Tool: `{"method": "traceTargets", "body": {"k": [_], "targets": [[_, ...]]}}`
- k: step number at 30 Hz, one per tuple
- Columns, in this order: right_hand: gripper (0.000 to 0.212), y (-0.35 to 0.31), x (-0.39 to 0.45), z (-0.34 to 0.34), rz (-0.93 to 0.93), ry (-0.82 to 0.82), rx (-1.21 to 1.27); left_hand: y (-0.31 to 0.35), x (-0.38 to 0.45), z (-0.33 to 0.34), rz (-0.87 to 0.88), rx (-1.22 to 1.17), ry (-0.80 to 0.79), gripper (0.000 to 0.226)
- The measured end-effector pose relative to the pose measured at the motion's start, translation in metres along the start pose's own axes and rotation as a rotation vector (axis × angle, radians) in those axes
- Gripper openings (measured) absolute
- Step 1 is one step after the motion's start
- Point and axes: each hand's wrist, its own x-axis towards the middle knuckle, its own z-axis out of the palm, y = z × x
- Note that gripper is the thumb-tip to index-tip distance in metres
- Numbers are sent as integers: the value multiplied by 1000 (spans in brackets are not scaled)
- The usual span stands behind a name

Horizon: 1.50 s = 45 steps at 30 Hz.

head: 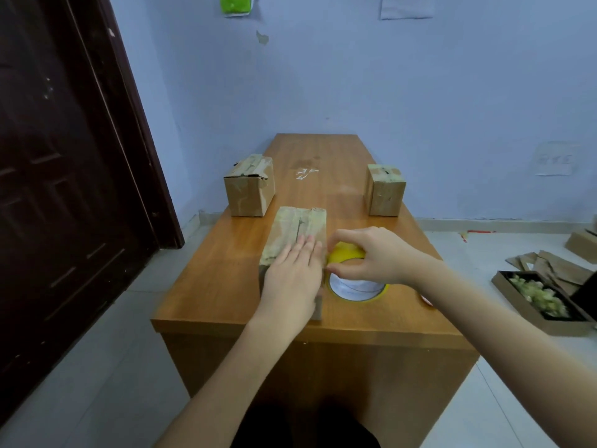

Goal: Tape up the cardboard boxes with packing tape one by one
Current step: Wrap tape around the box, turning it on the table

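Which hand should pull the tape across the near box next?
Right. The right hand already grips the yellow tape roll beside the near box. The left hand lies flat on the box top, steadying it.

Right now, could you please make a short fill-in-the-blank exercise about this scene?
1. The left hand lies flat on the nearest ____.
2. The right hand grips a roll of ____ tape.
3. The table carries ____ boxes in all.

Missing words: box; yellow; three
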Motion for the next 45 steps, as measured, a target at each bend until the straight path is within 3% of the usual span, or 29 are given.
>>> {"method": "traceTargets", "body": {"k": [3, 6, 8, 13, 18, 22, 26, 35, 38, 45], "targets": [[36, 9, -12, 7, 101, -3, 220, -4, -3, 6, -2, -27, 18, 72], [52, 14, -32, 22, 171, 178, 563, -5, -1, 5, -16, -29, 16, 71], [45, 16, -45, 37, 239, 357, 731, -6, 1, 6, -29, -15, 15, 71], [26, 2, -43, 49, 343, 514, 952, -3, 1, 7, -6, -10, 26, 71], [22, -17, -7, 4, 180, 611, 745, -11, -1, -2, -170, -248, 160, 74], [24, -35, 24, -17, 152, 479, 525, -20, -3, -1, -285, -410, 122, 74], [19, -41, 40, -28, 185, 337, 437, -24, -7, 3, -255, -395, 160, 77], [23, -37, 44, -40, 187, 197, 204, -27, -9, 9, -315, -467, 165, 72], [29, -26, 31, -29, 190, 82, -35, -38, -14, 13, -444, -539, 162, 68], [42, -24, 34, -23, 117, 6, -191, -46, -14, 17, -406, -645, 161, 70]]}}
